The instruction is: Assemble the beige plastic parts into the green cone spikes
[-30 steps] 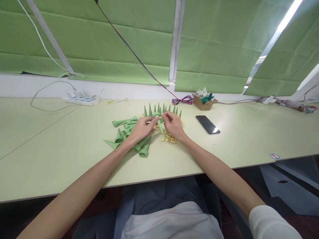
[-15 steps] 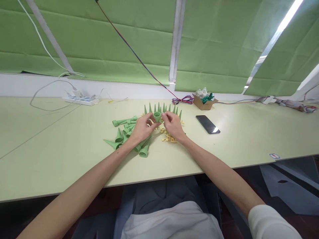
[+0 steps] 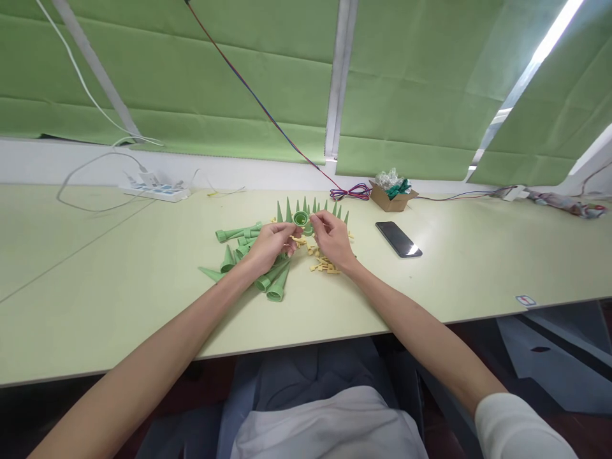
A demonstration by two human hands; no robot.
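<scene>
A hollow green plastic cone point(image 3: 301, 218) is held up with its round open end facing me. My left hand point(image 3: 272, 247) grips it from the left and below, fingers closed. Close to the right of its rim, my right hand point(image 3: 332, 239) has thumb and forefinger pinched together; what is between them, if anything, is hidden. Several more green cones point(image 3: 276, 292) lie loose under and left of my left hand. Small yellow plastic pieces point(image 3: 326, 266) are scattered below my right hand. Behind both hands, a row of green spikes point(image 3: 288, 209) points upward.
A black phone point(image 3: 398, 239) lies on the table point(image 3: 143, 280) to the right. Farther back are a small cardboard box point(image 3: 389, 201) with plastic wrap and green material, and a coil of red-blue wire point(image 3: 351, 191). A white power strip point(image 3: 155, 191) with cables sits at back left.
The cone has tipped so its opening faces me more. My left hand has shifted slightly left and down, with its fingers repositioned. My right hand is nearly still.
</scene>
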